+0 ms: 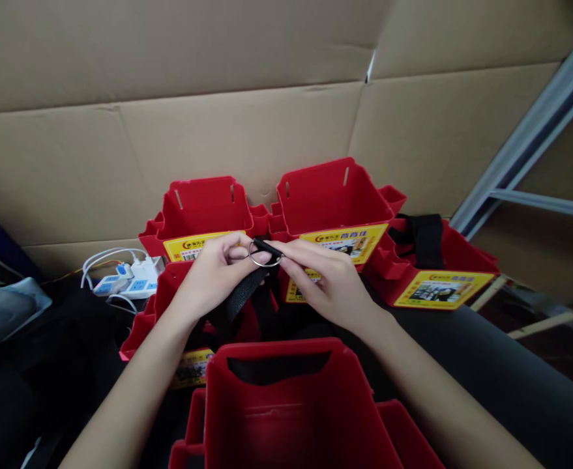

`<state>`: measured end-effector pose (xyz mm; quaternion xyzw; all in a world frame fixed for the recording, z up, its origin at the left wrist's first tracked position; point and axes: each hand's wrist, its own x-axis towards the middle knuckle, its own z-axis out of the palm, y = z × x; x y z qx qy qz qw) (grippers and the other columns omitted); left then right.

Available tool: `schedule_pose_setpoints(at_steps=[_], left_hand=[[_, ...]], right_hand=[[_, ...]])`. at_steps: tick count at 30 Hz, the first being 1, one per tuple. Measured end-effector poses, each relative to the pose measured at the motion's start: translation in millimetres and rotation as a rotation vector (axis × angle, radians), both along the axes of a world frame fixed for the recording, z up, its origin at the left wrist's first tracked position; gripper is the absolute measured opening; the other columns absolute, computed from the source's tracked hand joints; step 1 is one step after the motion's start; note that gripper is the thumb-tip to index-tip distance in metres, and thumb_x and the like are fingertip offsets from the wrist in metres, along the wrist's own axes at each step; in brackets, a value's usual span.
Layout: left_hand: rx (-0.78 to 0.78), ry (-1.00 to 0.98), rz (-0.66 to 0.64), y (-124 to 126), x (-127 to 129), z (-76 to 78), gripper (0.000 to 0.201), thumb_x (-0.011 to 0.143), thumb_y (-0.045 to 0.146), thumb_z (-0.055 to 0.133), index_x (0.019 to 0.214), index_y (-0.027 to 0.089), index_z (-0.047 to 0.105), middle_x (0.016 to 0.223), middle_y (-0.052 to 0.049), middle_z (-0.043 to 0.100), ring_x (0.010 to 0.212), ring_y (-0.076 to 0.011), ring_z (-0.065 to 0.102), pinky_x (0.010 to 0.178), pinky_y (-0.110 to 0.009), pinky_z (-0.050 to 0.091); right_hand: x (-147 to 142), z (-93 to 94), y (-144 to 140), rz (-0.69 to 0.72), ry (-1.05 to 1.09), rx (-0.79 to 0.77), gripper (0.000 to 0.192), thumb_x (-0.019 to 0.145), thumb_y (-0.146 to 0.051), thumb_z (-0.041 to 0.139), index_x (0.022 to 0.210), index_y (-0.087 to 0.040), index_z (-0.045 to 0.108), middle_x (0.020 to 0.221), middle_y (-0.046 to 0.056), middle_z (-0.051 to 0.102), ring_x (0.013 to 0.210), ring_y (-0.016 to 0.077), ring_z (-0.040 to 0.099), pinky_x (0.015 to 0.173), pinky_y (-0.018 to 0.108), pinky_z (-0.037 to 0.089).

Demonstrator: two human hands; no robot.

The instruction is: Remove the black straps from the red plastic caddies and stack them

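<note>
Held up in front of me, a black webbing strap point(244, 294) carries a thin metal ring point(268, 266). My left hand point(215, 277) pinches the strap and ring between thumb and fingers. From the other side, my right hand point(329, 279) grips the strap's folded black end by the ring. Both hands are closed and nearly meet. Below them stands a red plastic box point(222, 407) with side pockets and a wide slot through its back wall. Another red box point(144, 322) is partly hidden under my left forearm, with black straps beside it.
Behind my hands stand more red boxes point(208, 202) with yellow labels point(445, 290); the right one has a black strap point(429, 241) inside. At left lies a white power strip point(142, 280) with cables. Cardboard point(242, 137) walls the back, and a metal frame point(525, 124) leans at right.
</note>
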<state>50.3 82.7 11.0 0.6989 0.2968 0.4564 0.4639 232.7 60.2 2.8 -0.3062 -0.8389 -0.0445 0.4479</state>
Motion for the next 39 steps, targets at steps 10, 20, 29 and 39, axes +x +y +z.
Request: schedule_pose_setpoints(at_steps=[10, 20, 29, 39], left_hand=[[0.211, 0.134, 0.040, -3.2, 2.5, -1.3, 0.022, 0.072, 0.024, 0.065, 0.066, 0.014, 0.047, 0.060, 0.004, 0.052, 0.055, -0.0057, 0.048, 0.051, -0.016, 0.035], [0.000, -0.071, -0.070, 3.9, -1.7, -4.9, 0.018, 0.066, 0.015, 0.070, 0.076, 0.014, 0.056, 0.072, 0.003, 0.066, 0.066, -0.0063, 0.061, 0.067, -0.017, 0.046], [0.052, 0.078, 0.029, -2.2, 3.5, -1.7, 0.027, 0.069, 0.027, 0.068, 0.089, 0.015, 0.056, 0.076, -0.001, 0.066, 0.072, -0.0119, 0.062, 0.067, -0.021, 0.046], [0.437, 0.298, 0.296, -3.5, 2.2, -1.7, 0.021, 0.061, 0.007, 0.051, 0.080, 0.017, 0.054, 0.061, 0.005, 0.053, 0.052, -0.0072, 0.043, 0.051, -0.019, 0.032]], right_hand=[[-3.0, -0.8, -2.1, -0.027, 0.122, -0.076, 0.023, 0.084, -0.032, 0.055, 0.101, -0.019, 0.061, 0.096, 0.004, 0.065, 0.084, 0.0158, 0.060, 0.068, 0.026, 0.047], [-6.0, -9.0, 1.2, -0.089, 0.131, -0.008, 0.011, 0.081, -0.027, 0.058, 0.087, -0.019, 0.053, 0.086, 0.001, 0.065, 0.074, 0.0127, 0.060, 0.057, 0.021, 0.043], [-3.1, -9.3, 2.7, -0.189, -0.052, 0.001, 0.007, 0.084, -0.025, 0.051, 0.084, -0.019, 0.054, 0.078, 0.001, 0.064, 0.065, 0.0121, 0.057, 0.063, 0.024, 0.039], [-8.7, -1.9, -6.6, 0.027, 0.200, -0.335, 0.011, 0.087, -0.027, 0.045, 0.079, -0.020, 0.042, 0.067, -0.002, 0.045, 0.059, 0.0090, 0.046, 0.054, 0.021, 0.048]])
